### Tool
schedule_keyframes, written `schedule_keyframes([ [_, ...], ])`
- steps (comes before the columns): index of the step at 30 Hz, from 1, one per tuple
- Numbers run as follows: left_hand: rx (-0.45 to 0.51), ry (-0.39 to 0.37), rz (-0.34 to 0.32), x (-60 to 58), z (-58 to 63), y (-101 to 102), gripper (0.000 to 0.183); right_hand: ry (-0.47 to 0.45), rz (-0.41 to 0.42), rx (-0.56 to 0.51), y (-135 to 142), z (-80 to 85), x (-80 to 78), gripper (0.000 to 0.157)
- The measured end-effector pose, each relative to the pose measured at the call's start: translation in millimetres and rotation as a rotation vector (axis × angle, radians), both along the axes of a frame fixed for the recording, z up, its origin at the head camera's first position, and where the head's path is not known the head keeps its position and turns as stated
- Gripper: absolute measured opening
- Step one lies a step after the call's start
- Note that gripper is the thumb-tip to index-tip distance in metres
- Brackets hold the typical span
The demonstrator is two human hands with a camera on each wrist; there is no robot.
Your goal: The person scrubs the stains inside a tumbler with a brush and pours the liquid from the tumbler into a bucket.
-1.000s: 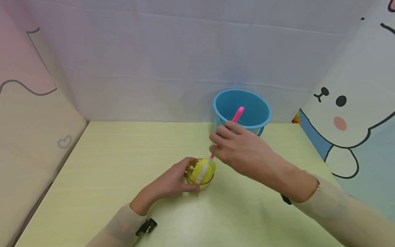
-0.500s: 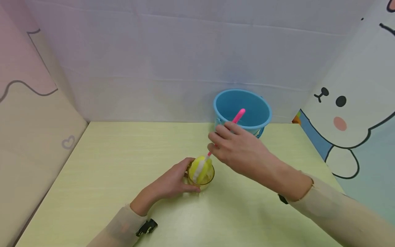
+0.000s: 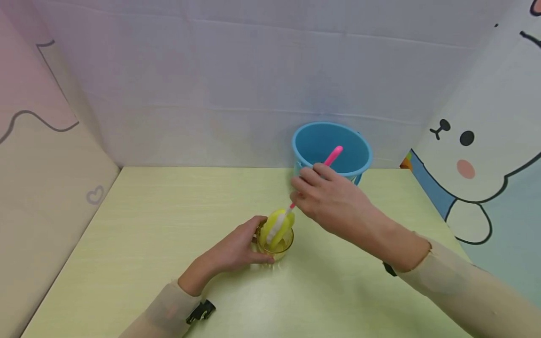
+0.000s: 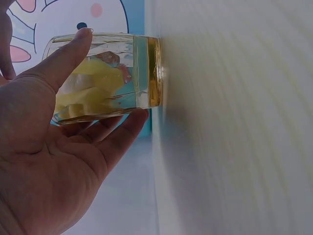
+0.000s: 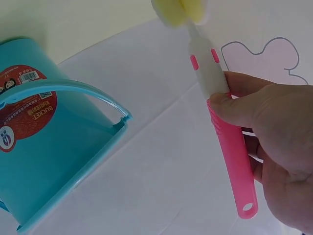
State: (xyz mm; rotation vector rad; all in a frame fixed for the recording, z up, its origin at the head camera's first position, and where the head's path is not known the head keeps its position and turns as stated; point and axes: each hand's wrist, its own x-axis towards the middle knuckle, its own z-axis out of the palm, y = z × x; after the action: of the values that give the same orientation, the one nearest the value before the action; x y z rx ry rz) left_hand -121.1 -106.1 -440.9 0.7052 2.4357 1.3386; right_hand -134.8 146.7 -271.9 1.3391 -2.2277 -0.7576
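An amber-tinted clear glass [image 3: 284,249] stands upright on the table, and my left hand [image 3: 241,244] grips it round the side. In the left wrist view the thumb lies along the near wall of the glass [image 4: 142,73] and fingers support the opposite side. My right hand [image 3: 338,197] holds a cup brush by its pink and white handle [image 5: 232,156]. The yellow and white sponge head [image 3: 276,229] of the brush sits tilted inside the glass, partly above its rim. In the right wrist view only the sponge's lower end shows at the top edge.
Behind the right hand, a blue bucket [image 3: 308,134] with a handle and a red label [image 5: 36,105] stands at the table's back edge. Pale fabric walls [image 3: 211,94] close in the back and sides of the light wooden table [image 3: 169,202]. A cartoon face decorates the right wall.
The sponge head shifts about within the glass and now sits slightly higher. My right hand dips left, then returns a little right and up. The left hand and glass stay in place.
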Motion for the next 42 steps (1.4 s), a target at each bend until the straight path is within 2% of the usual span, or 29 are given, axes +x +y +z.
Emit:
schedule_keyframes([
  [8, -0.009, 0.006, -0.002, 0.4, 0.8, 0, 0.090, -0.009, -0.014, -0.001, 6, 4.1, 0.7, 0.031],
  [15, -0.014, 0.012, -0.001, -0.4, -1.1, 1, 0.090, -0.036, -0.026, 0.004, 10, 10.0, 4.4, 0.037],
  [28, 0.018, 0.013, -0.014, -1.9, -3.7, -1, 0.090, -0.090, 0.007, -0.007, 13, 15.9, 9.6, 0.038],
  [42, 0.032, 0.020, -0.023, -2.0, -2.5, -1, 0.089, -0.126, 0.049, -0.033, 10, 15.4, 9.8, 0.042],
])
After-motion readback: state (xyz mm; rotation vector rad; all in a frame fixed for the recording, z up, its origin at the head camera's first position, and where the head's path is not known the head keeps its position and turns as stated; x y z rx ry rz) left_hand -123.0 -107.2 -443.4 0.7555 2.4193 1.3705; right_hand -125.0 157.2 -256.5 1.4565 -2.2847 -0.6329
